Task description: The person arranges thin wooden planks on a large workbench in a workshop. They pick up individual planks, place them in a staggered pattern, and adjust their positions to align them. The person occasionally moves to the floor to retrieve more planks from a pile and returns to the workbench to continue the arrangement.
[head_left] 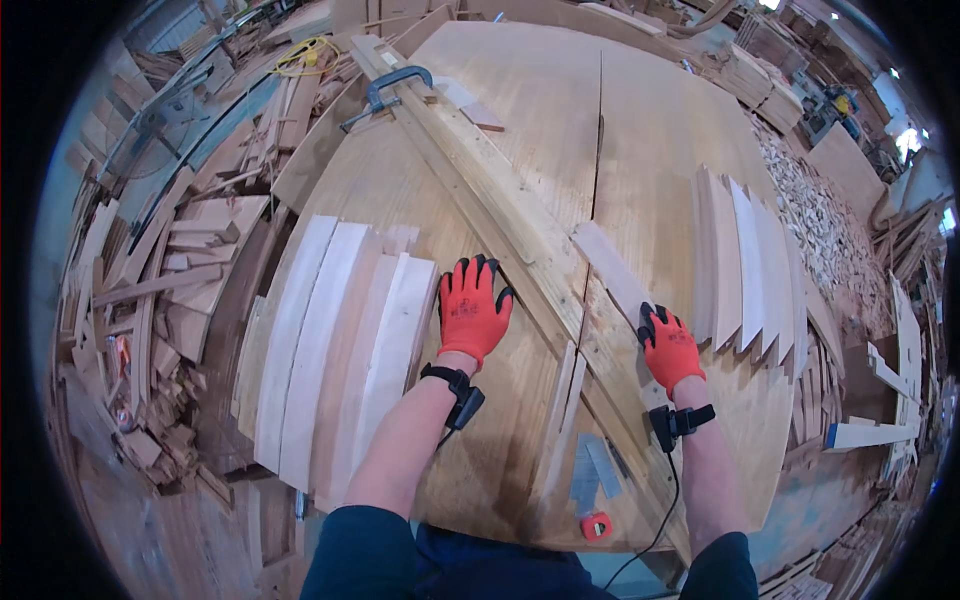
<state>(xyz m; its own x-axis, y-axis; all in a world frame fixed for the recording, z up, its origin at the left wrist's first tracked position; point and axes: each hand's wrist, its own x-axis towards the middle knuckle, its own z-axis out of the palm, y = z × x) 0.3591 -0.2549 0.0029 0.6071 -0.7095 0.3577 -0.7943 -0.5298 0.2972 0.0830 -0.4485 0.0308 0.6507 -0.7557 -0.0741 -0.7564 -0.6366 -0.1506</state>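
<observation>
My left hand (474,312), in a red glove with black fingertips, lies flat with its fingers stretched out. It is next to the right edge of a row of pale boards (395,340) on the wooden tabletop (500,400). In a matching glove, my right hand (669,345) has its fingers closed around the near end of a short wooden board (612,268). That board lies slantwise beside a long diagonal timber rail (485,200). A blue C-clamp (398,86) grips the rail's far end.
At the right stands a stack of boards with pointed ends (745,265). Near the front edge lie a red tape measure (596,526) and a grey metal square (590,470). Wood offcuts (180,290) are heaped left of the table. A cable (665,520) hangs from my right wrist.
</observation>
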